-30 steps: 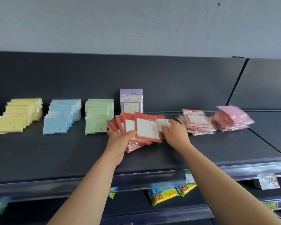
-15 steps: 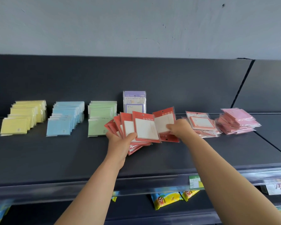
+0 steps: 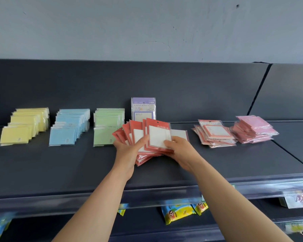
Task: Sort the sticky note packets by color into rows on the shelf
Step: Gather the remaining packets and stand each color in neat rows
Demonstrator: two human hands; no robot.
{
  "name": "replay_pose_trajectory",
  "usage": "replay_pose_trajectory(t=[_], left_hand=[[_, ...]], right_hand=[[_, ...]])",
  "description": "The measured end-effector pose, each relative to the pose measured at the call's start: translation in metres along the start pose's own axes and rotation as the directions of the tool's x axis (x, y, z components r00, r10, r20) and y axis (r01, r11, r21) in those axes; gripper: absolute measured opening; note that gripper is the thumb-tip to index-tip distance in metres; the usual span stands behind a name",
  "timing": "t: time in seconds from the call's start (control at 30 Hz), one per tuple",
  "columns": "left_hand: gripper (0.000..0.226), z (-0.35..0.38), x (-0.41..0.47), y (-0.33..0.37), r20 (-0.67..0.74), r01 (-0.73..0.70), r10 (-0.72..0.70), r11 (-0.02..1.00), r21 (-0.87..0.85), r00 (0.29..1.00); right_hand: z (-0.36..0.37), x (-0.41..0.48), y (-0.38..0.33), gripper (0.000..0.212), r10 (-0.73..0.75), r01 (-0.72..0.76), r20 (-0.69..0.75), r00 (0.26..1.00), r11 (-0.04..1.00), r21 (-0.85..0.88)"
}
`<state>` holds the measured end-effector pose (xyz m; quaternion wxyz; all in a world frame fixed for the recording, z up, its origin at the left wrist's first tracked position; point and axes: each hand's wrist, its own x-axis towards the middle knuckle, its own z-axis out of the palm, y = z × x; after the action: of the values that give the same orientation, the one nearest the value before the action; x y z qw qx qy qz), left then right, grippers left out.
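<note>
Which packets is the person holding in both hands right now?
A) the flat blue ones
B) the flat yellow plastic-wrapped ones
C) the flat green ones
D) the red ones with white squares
D: the left hand and right hand both grip the fanned red sticky note packets with white squares, while the yellow row, blue row and green row lie untouched on the dark shelf.

Retail shop: dark gondola shelf (image 3: 59, 172) with clear price-tag rail (image 3: 252, 189), packaged stationery stacked in rows (image 3: 68, 128), snack packs (image 3: 175, 213) on the shelf below.
</note>
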<state>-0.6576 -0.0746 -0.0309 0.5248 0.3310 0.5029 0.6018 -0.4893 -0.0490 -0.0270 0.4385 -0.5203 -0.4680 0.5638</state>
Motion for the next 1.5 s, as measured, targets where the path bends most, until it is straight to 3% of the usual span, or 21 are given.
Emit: replay_pose_trajectory(t=[0.13,0.23,0.33,0.43,0.57,0.63,0.73,0.9,1.07,1.17,1.27,1.37,1.43,1.5], left_hand=[[0.091,0.001,-0.001,0.000,-0.031,-0.015,0.018,0.997,0.073,0.999],[0.085,0.002,-0.002,0.000,-0.027,-0.026,0.028,0.996,0.086,0.999],[0.081,0.002,-0.002,0.000,-0.040,-0.031,0.033,0.998,0.051,0.999],[0.084,0.001,0.000,0.000,-0.057,-0.018,0.017,1.000,-0.014,0.998],[0.083,-0.001,0.004,-0.001,-0.098,0.010,-0.019,0.996,-0.088,0.995],[0.082,0.000,0.005,-0.001,-0.094,0.015,-0.022,0.997,-0.078,0.995],[0.082,0.001,0.004,0.000,-0.080,0.016,-0.021,0.998,-0.059,0.997],[0.081,0.001,0.003,-0.001,-0.070,0.008,-0.010,1.000,-0.027,0.998],[0.078,0.001,0.002,-0.001,-0.052,-0.008,0.009,1.000,0.020,0.999],[0.073,0.001,-0.001,-0.001,-0.036,-0.014,0.016,0.999,0.037,0.999],[0.071,0.001,-0.001,0.000,-0.035,-0.014,0.015,0.999,0.032,0.999],[0.067,0.002,-0.001,0.000,-0.043,-0.017,0.018,0.999,0.029,0.999],[0.067,0.003,-0.002,0.001,-0.042,-0.016,0.017,0.999,0.035,0.999],[0.066,0.002,-0.002,0.001,-0.040,-0.007,0.008,0.999,0.033,0.999]], right_hand=[[-0.003,0.003,-0.001,0.028,-0.137,0.115,-0.041,0.990,0.934,-0.339],[-0.027,0.013,-0.005,0.038,-0.346,0.048,-0.241,0.907,0.653,-0.756],[-0.035,0.019,-0.002,0.041,-0.259,0.066,-0.024,0.966,0.333,-0.941],[-0.039,0.009,-0.003,0.033,-0.213,0.169,0.123,0.969,0.214,-0.962],[-0.060,-0.012,-0.013,0.029,-0.252,0.153,0.048,0.967,0.419,-0.895],[-0.064,-0.023,-0.014,0.034,-0.275,0.135,0.001,0.962,0.469,-0.873],[-0.062,-0.030,-0.006,0.068,-0.216,0.066,-0.029,0.976,0.424,-0.903],[-0.052,-0.036,-0.010,0.065,-0.180,-0.036,-0.109,0.978,0.367,-0.930],[-0.042,-0.035,-0.023,0.081,-0.057,-0.179,-0.212,0.976,0.347,-0.920],[-0.043,-0.039,-0.029,0.077,0.043,-0.211,-0.215,0.976,0.446,-0.870],[-0.050,-0.042,-0.031,0.057,-0.004,-0.186,-0.239,0.971,0.617,-0.765],[-0.061,-0.049,-0.041,0.038,-0.201,0.029,-0.262,0.944,0.841,-0.540],[-0.070,-0.055,-0.052,0.040,-0.283,0.157,-0.257,0.924,0.893,-0.422],[-0.074,-0.059,-0.058,0.042,-0.254,0.196,-0.190,0.948,0.940,-0.280]])
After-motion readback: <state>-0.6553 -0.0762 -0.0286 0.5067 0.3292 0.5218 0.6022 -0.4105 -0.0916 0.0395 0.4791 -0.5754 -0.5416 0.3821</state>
